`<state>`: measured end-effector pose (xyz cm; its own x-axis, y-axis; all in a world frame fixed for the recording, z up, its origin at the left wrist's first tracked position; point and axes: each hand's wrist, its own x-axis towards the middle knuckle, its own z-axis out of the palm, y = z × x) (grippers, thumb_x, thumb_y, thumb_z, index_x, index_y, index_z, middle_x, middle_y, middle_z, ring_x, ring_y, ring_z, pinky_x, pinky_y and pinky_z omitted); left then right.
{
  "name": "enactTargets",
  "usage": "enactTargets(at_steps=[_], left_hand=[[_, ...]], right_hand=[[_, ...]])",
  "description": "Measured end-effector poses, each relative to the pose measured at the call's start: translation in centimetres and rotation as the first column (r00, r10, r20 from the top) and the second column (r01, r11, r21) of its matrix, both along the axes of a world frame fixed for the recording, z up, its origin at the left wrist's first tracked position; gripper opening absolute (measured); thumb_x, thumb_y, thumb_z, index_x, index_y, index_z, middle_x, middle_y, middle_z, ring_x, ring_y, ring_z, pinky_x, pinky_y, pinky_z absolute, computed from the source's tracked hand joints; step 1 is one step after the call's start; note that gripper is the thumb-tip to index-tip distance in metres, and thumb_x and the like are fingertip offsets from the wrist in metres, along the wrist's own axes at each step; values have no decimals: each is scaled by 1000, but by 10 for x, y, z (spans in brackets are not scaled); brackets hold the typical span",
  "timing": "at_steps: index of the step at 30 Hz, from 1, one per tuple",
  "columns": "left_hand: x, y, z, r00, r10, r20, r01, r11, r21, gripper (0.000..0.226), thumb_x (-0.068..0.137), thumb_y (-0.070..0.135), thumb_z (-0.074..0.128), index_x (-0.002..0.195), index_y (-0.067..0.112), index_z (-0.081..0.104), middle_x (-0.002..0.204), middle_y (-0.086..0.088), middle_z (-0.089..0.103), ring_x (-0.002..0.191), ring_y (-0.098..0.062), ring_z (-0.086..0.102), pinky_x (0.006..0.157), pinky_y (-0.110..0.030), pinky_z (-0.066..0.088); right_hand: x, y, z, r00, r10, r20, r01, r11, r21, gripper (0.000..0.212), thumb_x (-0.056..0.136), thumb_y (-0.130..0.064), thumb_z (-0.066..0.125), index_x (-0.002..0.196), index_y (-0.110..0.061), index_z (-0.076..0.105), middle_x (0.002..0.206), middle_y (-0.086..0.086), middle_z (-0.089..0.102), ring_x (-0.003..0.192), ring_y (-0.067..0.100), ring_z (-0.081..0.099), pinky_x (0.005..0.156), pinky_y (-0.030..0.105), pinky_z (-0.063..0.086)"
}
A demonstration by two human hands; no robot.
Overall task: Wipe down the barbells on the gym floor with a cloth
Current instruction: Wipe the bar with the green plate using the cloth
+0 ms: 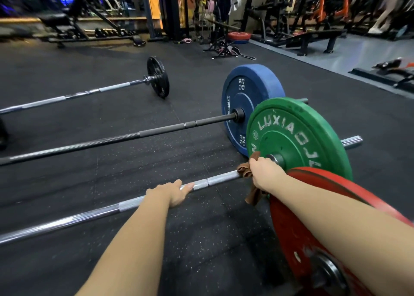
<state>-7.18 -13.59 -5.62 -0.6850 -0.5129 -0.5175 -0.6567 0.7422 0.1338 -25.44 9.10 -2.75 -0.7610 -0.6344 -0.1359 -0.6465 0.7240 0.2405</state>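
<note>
- Forearms are the closest thing to the lens, coming in from the bottom edge. The right one passes over the rim of a red plate (291,228), which looks to sit on a separate bar nearer the person.
- On the right hand (265,174), the fingers (256,161) are curled tight round a brown cloth (244,170). The cloth is bunched round the chrome barbell (89,215) right up against the hub of the green plate (298,138), with a loose tail hanging below the wrist.
- On the left hand (173,192), the fingers (187,187) lie fairly straight and close together along the top of the same bar, further in from the plate. They don't look wrapped round it, more like steadying it.
- Handling guess: the cloth is soft and floppy and weighs nothing, so it needs a full wrap round the shaft or it'll just skate.
- The bar is stiff steel and heavy with a plate on it. It's going nowhere upward, but it could roll on the rubber floor (201,239), so that flat left hand makes sense.
- The smooth chrome stretches probably let the cloth slide easily. The duller knurled bands will likely snag it a bit.
- The best grip is the cloth cupped round the shaft, dragged away from the plate toward the left hand.
- Further out, the black bar (112,142) with the blue plate (244,94) and the far bar (89,91) with a small black plate (158,77) lie parallel. No hand is on either.
</note>
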Motion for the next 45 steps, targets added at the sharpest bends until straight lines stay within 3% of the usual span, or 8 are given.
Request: enactTargets(at_steps=[3,9,15,20,23,28,35,45], left_hand=[[2,12,2,999,40,10,-39,997,-73,73,98,75,8,153,34,32,159,-2,39,145,-31,35,117,-58,23],[9,11,-6,997,37,-70,-39,999,-34,62,102,70,13,141,32,43,152,-4,46,139,-31,41,110,-55,26],[13,13,-7,996,-9,-92,3,998,-58,59,103,67,14,138,31,45,147,-5,50,135,-31,44,106,-55,27],[13,9,-8,994,-7,-106,2,999,-51,60,104,64,13,142,29,43,151,-5,47,137,-31,41,107,-54,25],[8,8,-5,997,-9,-80,6,999,-44,60,104,63,12,145,29,41,153,-5,45,138,-31,41,108,-54,25],[3,5,-5,998,1,-61,-3,999,-32,57,106,58,14,147,27,38,153,-8,44,139,-33,40,109,-53,25],[-3,-5,-7,998,-2,-65,0,999,-33,54,106,54,16,147,27,38,150,-9,46,137,-34,41,109,-55,25],[0,-3,-5,998,1,-69,-2,1000,-22,53,106,52,17,149,27,37,150,-9,46,136,-34,41,112,-57,24]], right_hand=[[4,-3,1,997,-67,-31,68,997,21,57,97,-13,53,147,8,35,137,19,56,123,32,57,98,39,49],[22,-8,3,985,125,-120,-112,988,108,43,103,-17,48,142,0,41,136,17,54,123,29,57,97,34,47],[27,-7,-6,978,207,-18,-205,976,70,49,99,-20,52,145,-8,38,135,17,49,122,34,50,99,42,42],[22,0,7,995,96,-30,-92,990,111,50,101,-13,49,149,-7,35,140,16,49,128,35,51,101,42,44],[27,-16,9,999,52,14,-53,995,89,41,98,-11,52,138,-5,46,134,18,55,122,36,59,96,41,48],[55,-59,1,982,187,4,-186,980,74,28,96,-12,54,124,-9,54,122,17,62,109,36,65,85,40,52],[48,-71,3,943,332,29,-333,940,74,35,97,-23,52,130,-11,50,123,14,60,109,36,62,86,43,51],[40,-65,1,981,195,-11,-195,980,29,23,97,-9,49,120,-7,51,119,18,59,106,37,63,74,39,42]])
